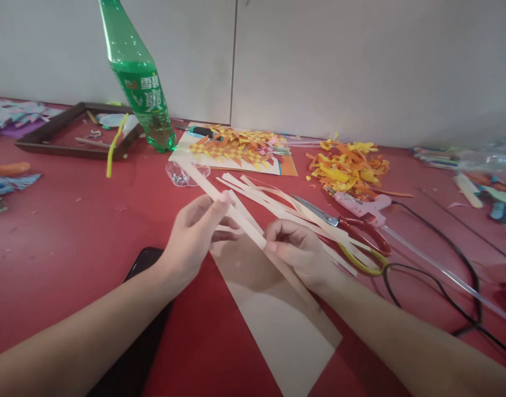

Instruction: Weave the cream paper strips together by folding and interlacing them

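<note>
Both my hands hold one long cream paper strip (211, 190) slanting up to the left over the red table. My left hand (197, 234) pinches it near the middle between thumb and fingers. My right hand (296, 248) is closed on its lower end. Under my hands lies a beige paper sheet (286, 325). More cut cream strips (273, 201) lie fanned out just behind my right hand. Red and yellow scissors (352, 234) rest to the right of the strips.
A green bottle (140, 82) stands at the back left beside a dark wooden frame (58, 135). A woven orange-yellow paper mat (236, 146), a heap of paper scraps (347, 162), a pink glue gun (366, 205) with black cable (455, 251), and a dark phone (143, 264) lie around.
</note>
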Tool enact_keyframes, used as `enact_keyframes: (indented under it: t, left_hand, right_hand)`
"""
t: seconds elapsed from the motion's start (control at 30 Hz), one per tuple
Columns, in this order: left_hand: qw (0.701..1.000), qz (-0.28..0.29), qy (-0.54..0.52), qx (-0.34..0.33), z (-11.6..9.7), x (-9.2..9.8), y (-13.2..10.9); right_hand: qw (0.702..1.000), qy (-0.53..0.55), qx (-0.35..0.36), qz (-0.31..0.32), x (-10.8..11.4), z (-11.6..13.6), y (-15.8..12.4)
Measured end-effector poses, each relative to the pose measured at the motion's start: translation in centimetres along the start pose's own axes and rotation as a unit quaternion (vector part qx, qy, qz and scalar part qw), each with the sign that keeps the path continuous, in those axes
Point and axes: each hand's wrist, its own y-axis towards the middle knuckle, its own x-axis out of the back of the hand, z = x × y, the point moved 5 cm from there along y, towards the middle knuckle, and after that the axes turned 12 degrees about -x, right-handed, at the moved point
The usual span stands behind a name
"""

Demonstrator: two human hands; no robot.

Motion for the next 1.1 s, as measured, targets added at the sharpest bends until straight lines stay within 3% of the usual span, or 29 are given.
enact_keyframes:
  t: [0.13, 0.2, 0.3, 0.5, 0.7, 0.87, 1.1]
  left_hand:
    - [0.972, 0.162, 0.151, 0.076, 0.8, -1.4, -0.9]
    - [0.960, 0.183, 0.199, 0.076, 0.9, -1.6, -1.1]
    - [0.967, 0.172, 0.171, 0.076, 0.9, -1.8, -1.2]
    - [0.995, 0.071, 0.052, 0.036, 0.2, -1.2, -0.4]
    - [1.000, -0.008, -0.010, -0.011, -0.6, -0.4, 0.1]
    - [0.988, -0.134, -0.071, -0.035, -0.9, 1.1, 0.4]
    - [0.966, -0.200, -0.139, -0.087, -1.1, 2.5, 0.8]
  right_hand:
    - [1.000, -0.004, -0.007, -0.008, 0.1, 0.1, 0.0]
    - [1.000, -0.016, 0.006, -0.003, 0.0, 0.2, 0.0]
    - [0.999, -0.029, 0.031, -0.002, -0.1, 0.4, 0.0]
    - [0.999, -0.021, 0.013, -0.026, 0.1, 0.1, 0.0]
    - [1.000, 0.000, 0.025, 0.009, 0.2, -0.4, 0.4]
    - [1.000, 0.001, 0.030, 0.002, 0.6, -0.7, 0.6]
    - [0.998, 0.069, 0.004, -0.010, 0.8, -0.7, 0.6]
